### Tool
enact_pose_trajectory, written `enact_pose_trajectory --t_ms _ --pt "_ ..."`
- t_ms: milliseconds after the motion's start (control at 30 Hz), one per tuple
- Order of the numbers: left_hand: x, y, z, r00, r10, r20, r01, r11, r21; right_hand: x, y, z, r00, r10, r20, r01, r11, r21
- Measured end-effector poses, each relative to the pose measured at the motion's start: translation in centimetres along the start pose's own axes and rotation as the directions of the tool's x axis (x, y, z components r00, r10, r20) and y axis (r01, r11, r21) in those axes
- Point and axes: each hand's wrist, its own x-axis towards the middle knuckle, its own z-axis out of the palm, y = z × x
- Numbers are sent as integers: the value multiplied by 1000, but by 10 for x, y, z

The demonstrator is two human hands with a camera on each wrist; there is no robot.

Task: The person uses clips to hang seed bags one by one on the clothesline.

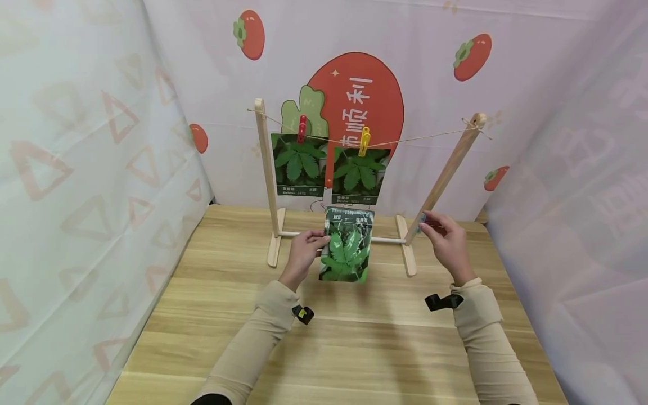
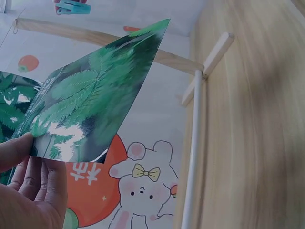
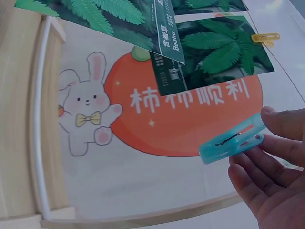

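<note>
My left hand (image 1: 305, 254) pinches the left edge of a glossy green leaf card (image 1: 347, 247), held up in front of the rack with its printed band at the top. Between thumb and fingers of my right hand (image 1: 448, 243) is a light blue clothespin (image 3: 231, 140), near the right post. Two similar cards hang from a thin string: the left card (image 1: 300, 166) under a red clothespin (image 1: 302, 129), the right card (image 1: 358, 177) under a yellow clothespin (image 1: 364, 141). In the left wrist view, the held card (image 2: 95, 95) bends slightly.
The string (image 1: 420, 136) runs between a left wooden post (image 1: 268, 169) and a right wooden post (image 1: 450, 174). A white rod (image 1: 387, 240) joins their feet on the wooden table (image 1: 354, 349). Behind stands a cloth backdrop (image 1: 420, 34) with printed persimmons.
</note>
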Motion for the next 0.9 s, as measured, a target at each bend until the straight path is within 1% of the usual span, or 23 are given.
enact_pose_trajectory --t_ms 133,233,367,467,700,900 --pt "2 5 6 1000 8 3 -8 1000 -11 8 -5 -6 1000 -22 -4 22 1000 -9" --pt "3 9 9 1000 15 14 -14 1000 -19 13 -23 -9 999 -39 -1 38 999 -32" --pt "5 17 13 999 37 36 -36 998 -46 22 -30 -14 999 -49 -1 49 996 -68" --pt "6 21 15 998 49 49 -46 997 -65 29 -21 -18 998 -61 10 62 995 -81" --pt "8 35 24 995 70 72 -65 995 -75 43 -33 -27 994 -103 41 106 990 -94" --pt "12 47 34 991 91 97 -87 995 -41 60 -42 -31 985 -166 47 171 976 -132"
